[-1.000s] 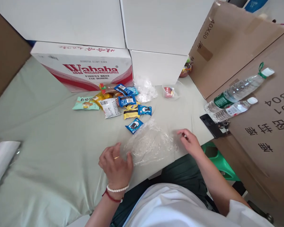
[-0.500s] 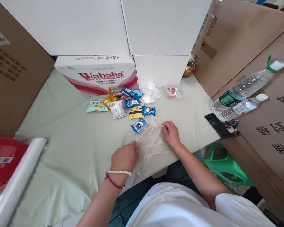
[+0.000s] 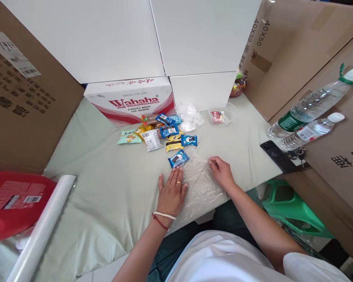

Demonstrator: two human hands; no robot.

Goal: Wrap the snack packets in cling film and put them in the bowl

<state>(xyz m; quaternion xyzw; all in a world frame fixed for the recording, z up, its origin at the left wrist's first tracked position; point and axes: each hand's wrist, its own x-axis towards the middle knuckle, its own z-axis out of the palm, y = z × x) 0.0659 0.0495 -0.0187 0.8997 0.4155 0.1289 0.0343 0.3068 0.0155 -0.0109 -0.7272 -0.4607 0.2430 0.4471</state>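
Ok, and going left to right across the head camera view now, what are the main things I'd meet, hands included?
White roll, mint-green snack packet, left hand, clear plastic bag, right hand, black phone.

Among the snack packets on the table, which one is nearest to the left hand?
The frontmost blue packet, just beyond the left hand; the other packets lie farther back on the table.

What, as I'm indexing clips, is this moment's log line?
left hand: spread by blue packet; right hand: pinching clear plastic; beyond: snack packets
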